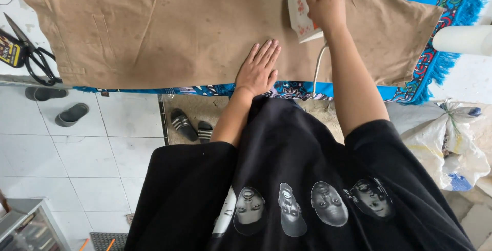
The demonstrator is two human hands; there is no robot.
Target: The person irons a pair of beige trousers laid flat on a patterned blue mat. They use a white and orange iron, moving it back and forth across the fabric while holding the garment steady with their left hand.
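A tan pair of trousers point(169, 25) lies spread flat over a blue patterned cloth point(430, 61) on a table. My left hand point(259, 67) rests flat on the tan fabric near its front edge, fingers apart. My right hand point(324, 2) grips the orange handle of a white clothes iron point(300, 10), which sits on the fabric at the upper right. The iron's white cord point(319, 71) hangs down over the table's front edge.
Black scissors point(31, 56) lie at the table's left end. Sandals point(190, 125) stand on a mat under the table, and grey slippers point(64, 107) on the white tiled floor at left. A white sack point(446, 138) sits at the right, below a white cylinder point(461, 39).
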